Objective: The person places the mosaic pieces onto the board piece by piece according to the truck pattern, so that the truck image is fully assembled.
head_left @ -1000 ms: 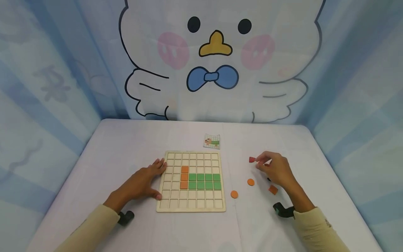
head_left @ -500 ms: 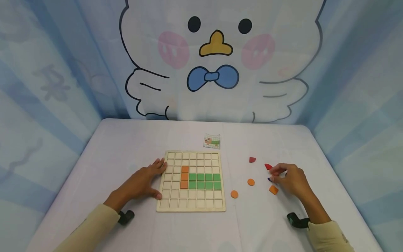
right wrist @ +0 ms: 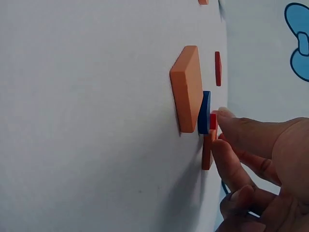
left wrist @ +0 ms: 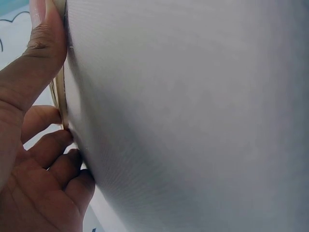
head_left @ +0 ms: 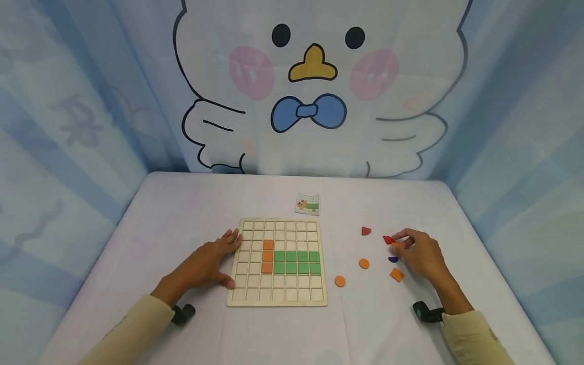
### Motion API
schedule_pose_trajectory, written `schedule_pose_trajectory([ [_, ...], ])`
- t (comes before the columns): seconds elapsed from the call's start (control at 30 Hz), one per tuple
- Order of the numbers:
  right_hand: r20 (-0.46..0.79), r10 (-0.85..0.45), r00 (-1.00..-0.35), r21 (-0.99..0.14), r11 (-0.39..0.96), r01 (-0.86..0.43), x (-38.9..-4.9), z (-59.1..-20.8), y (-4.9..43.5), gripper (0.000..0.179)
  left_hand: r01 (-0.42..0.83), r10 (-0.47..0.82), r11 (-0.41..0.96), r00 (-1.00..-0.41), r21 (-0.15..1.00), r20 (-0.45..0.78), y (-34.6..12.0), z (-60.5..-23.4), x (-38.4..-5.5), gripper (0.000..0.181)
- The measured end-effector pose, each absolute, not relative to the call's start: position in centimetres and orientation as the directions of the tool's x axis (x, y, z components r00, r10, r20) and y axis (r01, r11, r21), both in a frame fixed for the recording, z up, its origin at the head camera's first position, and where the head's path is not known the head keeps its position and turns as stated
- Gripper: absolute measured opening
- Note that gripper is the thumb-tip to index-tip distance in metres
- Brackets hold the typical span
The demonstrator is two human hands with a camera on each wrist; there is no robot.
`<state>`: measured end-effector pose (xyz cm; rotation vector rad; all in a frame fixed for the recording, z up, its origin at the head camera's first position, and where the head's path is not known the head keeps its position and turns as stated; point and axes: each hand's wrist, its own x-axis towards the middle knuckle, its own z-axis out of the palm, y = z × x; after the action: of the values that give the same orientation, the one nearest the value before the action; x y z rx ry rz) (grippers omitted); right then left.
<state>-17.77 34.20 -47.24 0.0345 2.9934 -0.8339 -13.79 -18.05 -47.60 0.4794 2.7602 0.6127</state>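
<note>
Two discs (head_left: 363, 263) lie between the right hand (head_left: 421, 253) and edge of the board (head_left: 290, 246).

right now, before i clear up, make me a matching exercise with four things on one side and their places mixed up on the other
Things:
1. card
2. left hand
3. green tiles
4. blue piece

Places:
A. touching the left edge of the board
B. off to the right, next to a loose orange square
C. just past the board's far edge
D. in two rows on the board

Pairs: 1-C, 2-A, 3-D, 4-B
</note>
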Motion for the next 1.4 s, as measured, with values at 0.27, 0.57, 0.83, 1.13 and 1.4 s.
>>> schedule_pose_trajectory([
  [0.27, -0.039, 0.062, -0.997, -0.493, 0.867, 0.073, -19.4, -47.6, 33.5, 0.028, 0.258, 0.377, 0.850, -0.907, 0.458, -0.187, -18.1, -47.8, -13.8, 0.124],
  [0.57, -0.035, 0.011, -0.999, -0.523, 0.852, 0.028, -20.0, -47.2, 31.9, 0.018, 0.251, 0.369, 0.849, -0.911, 0.465, -0.183, -18.1, -47.7, -13.7, 0.123],
  [0.83, 0.017, -0.088, -0.996, -0.448, 0.890, -0.087, -19.3, -47.0, 30.0, 0.013, 0.259, 0.377, 0.844, -0.909, 0.470, -0.177, -18.1, -47.5, -13.7, 0.122],
  [1.13, 0.107, -0.190, -0.976, -0.415, 0.883, -0.218, -19.4, -47.0, 29.0, 0.019, 0.263, 0.376, 0.848, -0.911, 0.461, -0.172, -18.1, -47.4, -13.6, 0.122],
  [1.4, 0.113, -0.145, -0.983, -0.444, 0.878, -0.180, -19.9, -47.6, 28.2, 0.023, 0.263, 0.378, 0.846, -0.910, 0.464, -0.172, -18.1, -47.5, -13.6, 0.123],
])
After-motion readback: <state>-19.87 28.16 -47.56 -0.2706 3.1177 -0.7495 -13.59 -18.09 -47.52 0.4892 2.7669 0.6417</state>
